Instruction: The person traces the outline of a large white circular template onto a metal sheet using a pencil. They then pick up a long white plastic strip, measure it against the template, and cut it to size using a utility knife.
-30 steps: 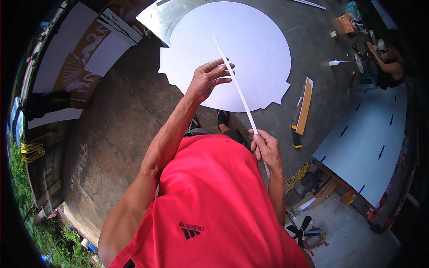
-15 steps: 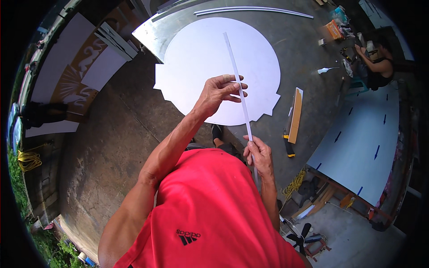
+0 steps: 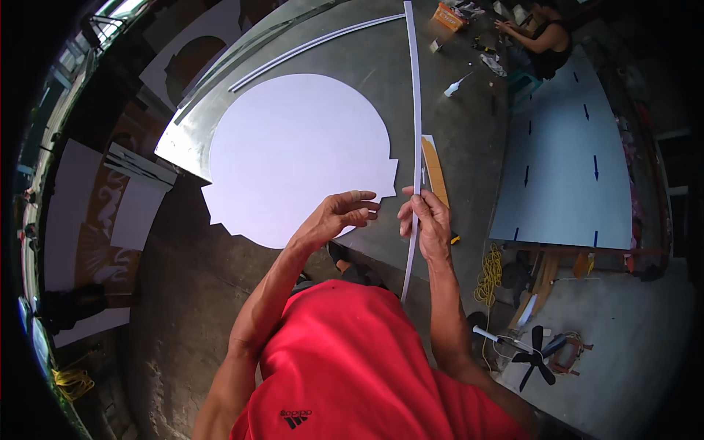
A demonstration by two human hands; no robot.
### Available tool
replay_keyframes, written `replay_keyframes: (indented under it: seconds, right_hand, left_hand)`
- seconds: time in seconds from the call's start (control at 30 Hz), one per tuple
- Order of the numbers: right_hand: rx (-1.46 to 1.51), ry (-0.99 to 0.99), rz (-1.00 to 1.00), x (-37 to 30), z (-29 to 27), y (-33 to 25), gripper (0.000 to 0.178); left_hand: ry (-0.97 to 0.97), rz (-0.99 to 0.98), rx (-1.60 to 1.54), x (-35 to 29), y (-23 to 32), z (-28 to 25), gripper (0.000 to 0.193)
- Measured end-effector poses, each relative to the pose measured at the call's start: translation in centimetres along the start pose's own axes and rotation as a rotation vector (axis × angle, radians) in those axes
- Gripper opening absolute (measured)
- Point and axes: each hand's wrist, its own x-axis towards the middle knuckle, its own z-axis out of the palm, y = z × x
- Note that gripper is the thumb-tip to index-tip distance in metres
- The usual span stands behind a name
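My right hand grips a long thin white strip between thumb and fingers. The strip stands nearly upright in view, its far part passing over the grey table and its lower end close to my red shirt. To its left, my left hand hovers over the near edge of a large round white panel, fingers apart and nothing in them. That panel has stepped notches on its rim and lies on the table. Partly behind the strip is a brown-and-white offcut.
More white strips lie along the table's far side. At the far right are a nozzle bottle, an orange box and a seated co-worker. A pale blue sheet with arrows, yellow cord and black fan are rightward.
My left hand has let go of the strip and moved left and nearer. The right hand keeps hold of the strip, which now stands more upright and reaches farther up. The view has turned right.
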Motion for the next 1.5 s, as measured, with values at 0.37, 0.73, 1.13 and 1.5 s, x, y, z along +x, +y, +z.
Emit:
replay_keyframes:
  seconds: [0.37, 0.73, 1.13, 1.5]
  right_hand:
    - [0.052, 0.336, -0.323, 5.3, -6.1, -8.2, 0.027]
    - [0.06, 0.458, -0.573, 7.6, -14.2, -17.5, 0.026]
    - [0.175, 0.551, -0.759, 5.9, -21.8, -27.4, 0.02]
    - [0.195, 0.53, -0.378, 4.8, -25.3, -16.7, 0.02]
  left_hand:
    - [-0.463, -0.155, 0.203, 3.0, -4.4, 7.6, 0.053]
    - [-0.711, -0.076, 0.177, 5.2, -7.0, 12.6, 0.047]
    - [-0.538, 0.021, 0.22, 6.8, -8.8, 13.3, 0.035]
    - [0.236, 0.241, 0.596, 0.5, -3.9, -7.5, 0.012]
